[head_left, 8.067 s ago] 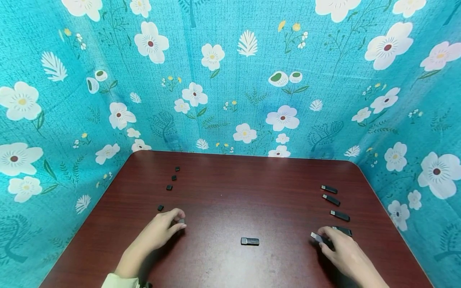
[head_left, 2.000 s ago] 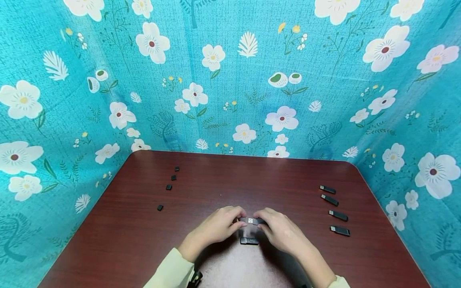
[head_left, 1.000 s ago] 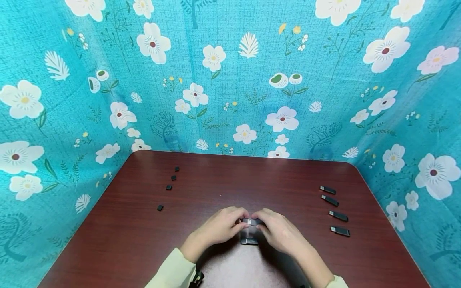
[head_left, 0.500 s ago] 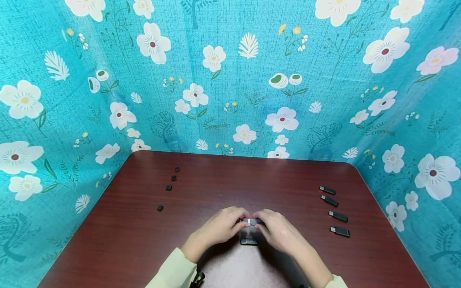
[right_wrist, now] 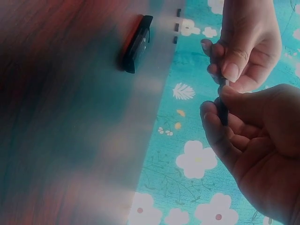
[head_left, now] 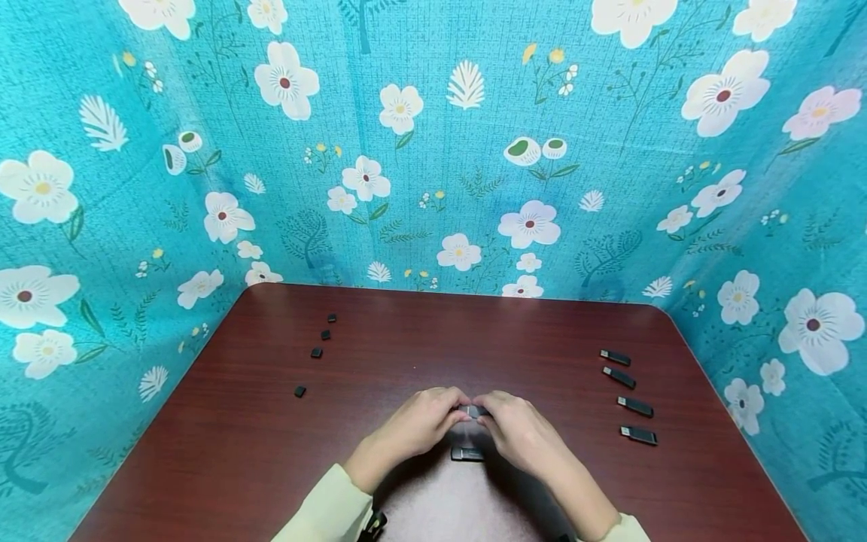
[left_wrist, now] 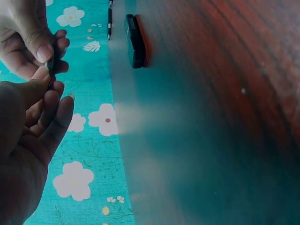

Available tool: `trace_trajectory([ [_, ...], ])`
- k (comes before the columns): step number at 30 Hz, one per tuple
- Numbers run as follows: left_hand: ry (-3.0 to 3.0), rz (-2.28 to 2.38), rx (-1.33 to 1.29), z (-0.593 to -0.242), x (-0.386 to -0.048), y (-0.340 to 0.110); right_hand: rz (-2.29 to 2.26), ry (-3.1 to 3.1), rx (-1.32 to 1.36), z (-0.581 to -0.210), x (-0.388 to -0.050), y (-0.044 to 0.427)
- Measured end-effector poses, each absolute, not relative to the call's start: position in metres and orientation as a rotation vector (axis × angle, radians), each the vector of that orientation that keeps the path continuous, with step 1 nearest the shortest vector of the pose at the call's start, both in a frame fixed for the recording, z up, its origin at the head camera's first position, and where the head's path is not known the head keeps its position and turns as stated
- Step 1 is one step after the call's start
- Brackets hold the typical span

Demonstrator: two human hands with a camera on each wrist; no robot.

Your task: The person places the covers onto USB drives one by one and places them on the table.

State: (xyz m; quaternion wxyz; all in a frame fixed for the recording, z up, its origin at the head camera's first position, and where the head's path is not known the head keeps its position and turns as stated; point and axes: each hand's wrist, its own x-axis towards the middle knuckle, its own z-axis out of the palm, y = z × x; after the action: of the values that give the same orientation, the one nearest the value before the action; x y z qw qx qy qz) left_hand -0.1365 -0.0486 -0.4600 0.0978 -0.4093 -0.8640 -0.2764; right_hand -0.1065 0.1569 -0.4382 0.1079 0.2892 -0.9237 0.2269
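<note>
Over the middle of the table my two hands meet fingertip to fingertip. My left hand [head_left: 420,425] pinches a small black cap [head_left: 463,411], mostly hidden by the fingers. Between its thumb and fingers my right hand [head_left: 518,429] holds the body of a black USB stick [head_left: 476,412]. Cap and stick lie end to end in one line; whether the cap is fully on is hidden. In the right wrist view the stick's dark body [right_wrist: 222,111] shows between the fingers. Just below the hands, a capped USB stick [head_left: 467,454] lies on the table.
Several uncapped USB sticks [head_left: 639,435] lie in a column on the right of the dark red table [head_left: 230,452]. Several small black caps [head_left: 300,391] form a column on the left. A teal flowered cloth [head_left: 420,150] hangs behind and beside the table.
Both hands came from the table's sides to the middle, bringing cap and USB stick together. The silver connector, plain two seconds ago, is now nearly out of sight as the hands closed in.
</note>
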Motion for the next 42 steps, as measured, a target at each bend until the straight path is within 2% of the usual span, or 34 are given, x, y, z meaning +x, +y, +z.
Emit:
trace_trajectory([
  [14,-2.486,-0.810,-1.241,-0.463,-0.144,-0.046,0.599,-2.657,0.799,-0.440,-0.109,0.152],
  [24,-2.664,-0.705,-1.132,-0.463,-0.144,-0.048,0.669,-2.681,0.808,-0.447,-0.116,0.154],
  [30,-2.826,-0.595,-1.041,-0.465,-0.145,-0.046,0.628,-2.811,0.768,-0.449,-0.118,0.155],
  [42,-2.891,-0.386,-1.065,-0.472,-0.148,-0.041,0.641,-3.037,0.750,-0.457,-0.124,0.151],
])
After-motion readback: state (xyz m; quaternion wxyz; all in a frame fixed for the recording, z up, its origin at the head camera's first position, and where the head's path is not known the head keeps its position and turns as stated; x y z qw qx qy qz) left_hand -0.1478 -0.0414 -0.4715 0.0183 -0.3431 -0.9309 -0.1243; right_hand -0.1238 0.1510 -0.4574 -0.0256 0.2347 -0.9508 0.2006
